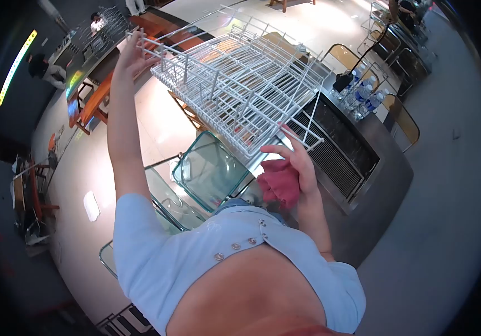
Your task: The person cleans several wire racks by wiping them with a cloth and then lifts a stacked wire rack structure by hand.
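Observation:
A white wire rack (pixel 218 73) with several tiers of thin bars lies tilted above the table in front of me. My left hand (pixel 134 55) grips the rack's far left corner, its fingers wrapped around the wire. At the near right corner is my right hand (pixel 302 162), with a crumpled dark pink cloth (pixel 279 183) held against the palm. Its index finger and thumb reach to the rack's edge. Whether those fingertips press on the wire I cannot tell.
A dark grill tray (pixel 338 148) is set into the grey table (pixel 388 159) on the right. Several water bottles (pixel 363 99) stand behind it. A green-tinted clear chair (pixel 209 168) is close in front of me. Wooden benches (pixel 96 101) and other people (pixel 47 70) are farther left.

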Demonstrator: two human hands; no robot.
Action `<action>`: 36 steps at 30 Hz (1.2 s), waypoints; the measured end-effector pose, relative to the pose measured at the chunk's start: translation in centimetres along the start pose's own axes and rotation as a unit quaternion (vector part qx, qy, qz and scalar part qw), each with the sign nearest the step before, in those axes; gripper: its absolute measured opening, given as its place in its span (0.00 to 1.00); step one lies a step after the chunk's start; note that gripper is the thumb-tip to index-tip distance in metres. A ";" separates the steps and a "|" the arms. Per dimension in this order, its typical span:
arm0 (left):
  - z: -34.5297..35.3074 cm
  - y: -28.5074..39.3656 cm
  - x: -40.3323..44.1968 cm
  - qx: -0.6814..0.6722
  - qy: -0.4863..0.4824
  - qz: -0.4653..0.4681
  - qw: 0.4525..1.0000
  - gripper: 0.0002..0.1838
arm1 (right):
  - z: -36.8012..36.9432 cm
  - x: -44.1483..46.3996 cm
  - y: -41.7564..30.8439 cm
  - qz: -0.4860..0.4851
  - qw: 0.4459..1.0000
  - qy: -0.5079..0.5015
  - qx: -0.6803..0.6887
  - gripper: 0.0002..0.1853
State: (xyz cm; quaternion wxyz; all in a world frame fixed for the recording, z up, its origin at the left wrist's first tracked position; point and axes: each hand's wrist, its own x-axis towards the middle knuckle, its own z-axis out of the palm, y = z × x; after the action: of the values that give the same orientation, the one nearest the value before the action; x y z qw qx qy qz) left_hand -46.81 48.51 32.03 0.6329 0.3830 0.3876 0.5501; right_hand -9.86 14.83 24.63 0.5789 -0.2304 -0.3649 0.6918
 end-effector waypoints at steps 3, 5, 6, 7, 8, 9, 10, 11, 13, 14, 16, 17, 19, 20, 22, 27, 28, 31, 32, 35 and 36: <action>0.0 -0.8 4.8 0.021 -0.002 -0.040 0.999 0.14 | -0.8 1.3 1.1 -0.015 1.000 0.008 -0.019 0.40; 0.1 -1.0 6.9 0.045 -0.004 -0.064 0.997 0.14 | -1.0 1.2 1.0 -0.007 0.996 0.015 -0.087 0.39; 0.4 -1.2 7.4 0.046 -0.011 -0.066 0.997 0.14 | -1.0 1.1 1.0 0.002 0.996 0.017 -0.082 0.40; 0.3 -1.4 7.9 0.063 0.003 -0.069 0.996 0.15 | -0.8 1.2 0.8 0.009 0.997 0.016 -0.081 0.41; -0.1 -1.4 8.4 0.080 0.019 -0.072 0.994 0.16 | -0.5 1.3 0.6 0.016 0.997 0.014 -0.079 0.41; -1.0 -1.8 9.4 0.095 0.008 -0.078 0.992 0.18 | -0.4 1.6 0.8 0.015 0.997 0.018 -0.077 0.41; -1.2 -2.5 10.3 0.097 0.006 -0.079 0.992 0.18 | -0.4 2.1 1.0 0.008 0.993 0.011 -0.121 0.42; -1.5 -3.1 11.0 0.117 0.025 -0.067 0.991 0.19 | -0.4 2.6 1.2 0.002 0.986 0.003 -0.166 0.42; -1.4 -3.7 11.4 0.158 0.023 -0.041 0.986 0.22 | -0.3 3.2 1.4 -0.004 0.985 -0.001 -0.174 0.43; -1.0 -4.1 11.9 0.146 0.010 -0.046 0.988 0.30 | -0.3 3.6 1.5 -0.010 0.983 -0.004 -0.183 0.43; 0.3 -5.2 10.6 0.214 0.043 0.050 0.975 0.37 | -0.4 4.4 1.7 -0.036 0.973 -0.012 -0.228 0.42; 0.8 -4.9 9.8 0.230 0.091 -0.031 0.968 0.42 | -0.1 4.6 1.4 -0.023 0.978 -0.008 -0.206 0.42; -0.1 -5.6 10.5 0.311 0.116 0.019 0.943 0.44 | -0.2 4.9 1.1 0.000 0.983 -0.010 -0.181 0.41; -2.3 -6.7 12.7 0.388 0.130 0.043 0.912 0.45 | -0.5 4.9 1.2 0.003 0.984 -0.011 -0.180 0.41; -5.4 -8.2 15.4 0.489 0.152 0.033 0.858 0.49 | -0.9 5.3 1.4 0.051 0.972 -0.032 -0.229 0.39; -6.4 -9.3 14.5 0.467 0.131 0.040 0.873 0.50 | -0.5 5.9 2.2 0.004 0.977 -0.001 -0.215 0.36; -6.4 -9.8 14.3 0.458 0.132 0.048 0.878 0.49 | -0.7 6.0 2.1 0.012 0.978 -0.004 -0.211 0.36; -4.8 -10.7 11.7 0.476 0.142 0.155 0.854 0.47 | -1.4 6.1 1.6 0.043 0.984 0.005 -0.171 0.28; -2.5 -10.8 8.4 0.451 0.151 0.239 0.846 0.42 | -1.6 6.0 1.5 0.057 0.987 0.006 -0.150 0.24; 5.1 -12.2 -3.2 0.278 0.117 0.394 0.868 0.24 | -2.9 5.2 1.9 0.010 0.994 0.043 -0.103 0.14; 6.5 -13.1 -6.7 0.290 0.109 0.396 0.864 0.22 | -3.4 4.8 2.0 -0.024 0.994 0.060 -0.085 0.12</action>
State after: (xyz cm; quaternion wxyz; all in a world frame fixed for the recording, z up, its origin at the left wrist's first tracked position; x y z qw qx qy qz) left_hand -36.33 40.13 23.19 0.1758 0.6080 0.4120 0.6555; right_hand -9.71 20.13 21.43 0.5947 -0.3110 -0.3920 0.6292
